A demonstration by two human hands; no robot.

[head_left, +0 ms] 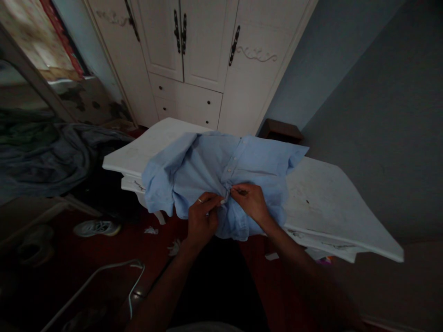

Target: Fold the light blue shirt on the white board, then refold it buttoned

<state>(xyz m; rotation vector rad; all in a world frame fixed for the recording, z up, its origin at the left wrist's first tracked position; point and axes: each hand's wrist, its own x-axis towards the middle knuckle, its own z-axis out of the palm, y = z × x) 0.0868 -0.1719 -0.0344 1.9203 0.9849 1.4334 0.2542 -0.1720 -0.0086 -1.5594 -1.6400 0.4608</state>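
A light blue button-up shirt [204,161] lies spread across a white table [321,193], its lower part hanging over the front edge. Along its front runs a placket with several small pale buttons. My left hand [204,214], with a ring on a finger, pinches the placket from the left. From the right, my right hand [251,198] pinches the same strip at nearly the same spot. Both hands' fingertips are close together, and the cloth bunches between them. Whether a button sits under the fingers is hard to make out.
Behind the table stands a white wardrobe [204,46] with dark handles. Clothes [62,152] are heaped at the left. On the dark red floor are a grey shoe [97,228] and a white metal rod or hanger [104,267]. A brown box [282,130] is behind the table.
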